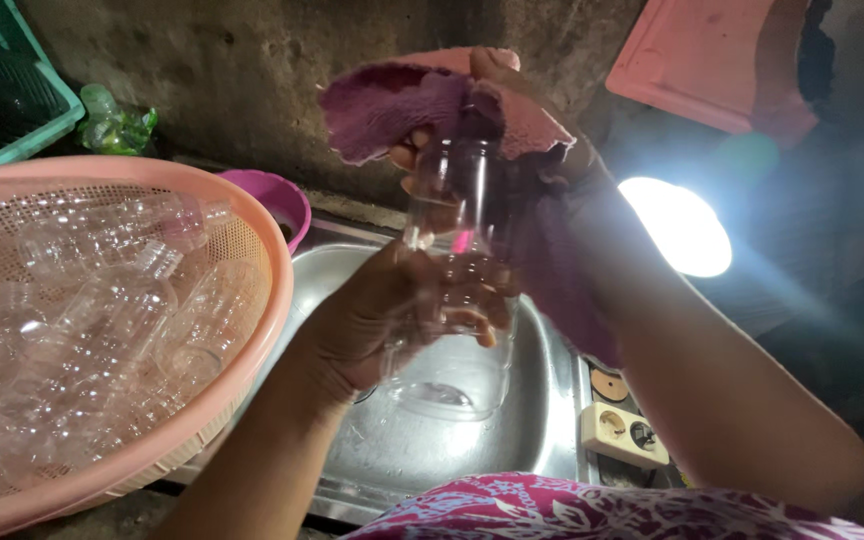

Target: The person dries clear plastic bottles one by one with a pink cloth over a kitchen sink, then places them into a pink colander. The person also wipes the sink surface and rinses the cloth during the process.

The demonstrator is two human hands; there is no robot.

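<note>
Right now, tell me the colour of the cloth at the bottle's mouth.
Purple-magenta, seen in the head view: the cloth covers the clear bottle.

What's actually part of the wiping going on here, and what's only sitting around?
In use:
- clear bottle, gripped by the left hand
- purple cloth, pressed over the bottle's top by the right hand
- steel sink beneath them

Lying about:
- pink basket of clear bottles
- small purple bowl
- green crate
- power socket
- pink board

Head view — steeply down, close over the sink (542,400) (single camera)
</note>
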